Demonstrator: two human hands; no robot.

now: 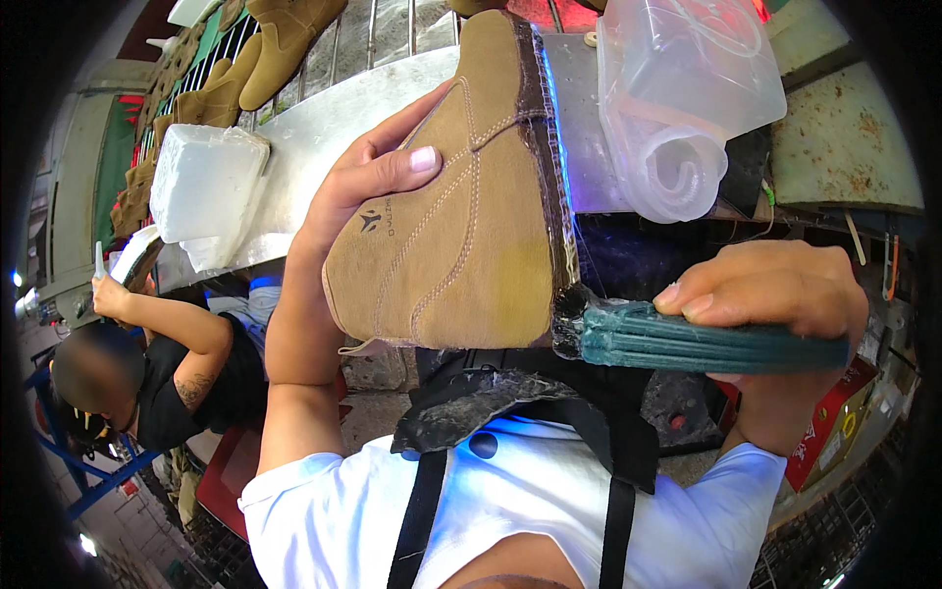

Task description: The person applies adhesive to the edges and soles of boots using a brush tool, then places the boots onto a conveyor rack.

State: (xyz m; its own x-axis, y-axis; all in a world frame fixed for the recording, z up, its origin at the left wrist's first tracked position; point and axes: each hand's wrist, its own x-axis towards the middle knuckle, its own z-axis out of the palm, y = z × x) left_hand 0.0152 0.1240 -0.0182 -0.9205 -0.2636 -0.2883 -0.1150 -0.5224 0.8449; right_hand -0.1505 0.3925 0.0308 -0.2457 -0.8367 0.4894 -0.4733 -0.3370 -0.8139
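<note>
My left hand [363,187] grips a tan suede boot upper [461,226], holding it up with its dark glued bottom edge turned to the right. My right hand [775,304] is closed on the green handle of a brush [687,339]. The brush's black bristle tip touches the lower end of the boot's bottom edge. A dark, stained apron piece [491,393] hangs just under the boot, over my white shirt.
A translucent plastic jug [687,98] stands on the metal bench [324,128] at upper right. A white block [201,182] lies on the bench at left. Several tan boots [280,44] sit on a rack behind. Another person [167,373] works at lower left.
</note>
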